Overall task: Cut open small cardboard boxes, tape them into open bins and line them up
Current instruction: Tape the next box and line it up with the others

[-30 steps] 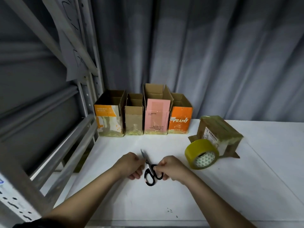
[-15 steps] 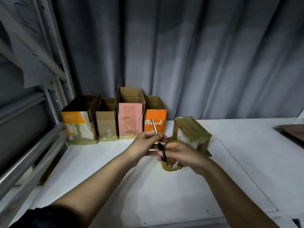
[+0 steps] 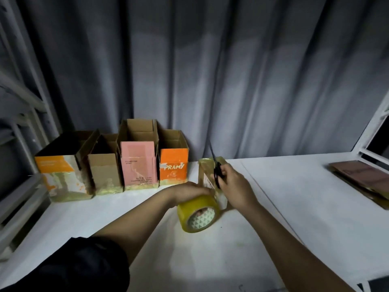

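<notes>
The right hand [image 3: 233, 187] has its grip closed on the scissors [image 3: 216, 170], blades together and pointing up and away. The left hand [image 3: 190, 193] lies on top of the tape roll [image 3: 196, 214]; whether it grips it, I cannot tell. The taped box [image 3: 207, 168] stands on the counter [image 3: 294, 207] just behind both hands, upright, nearest the right. Four finished bins [image 3: 113, 163] line the back left.
</notes>
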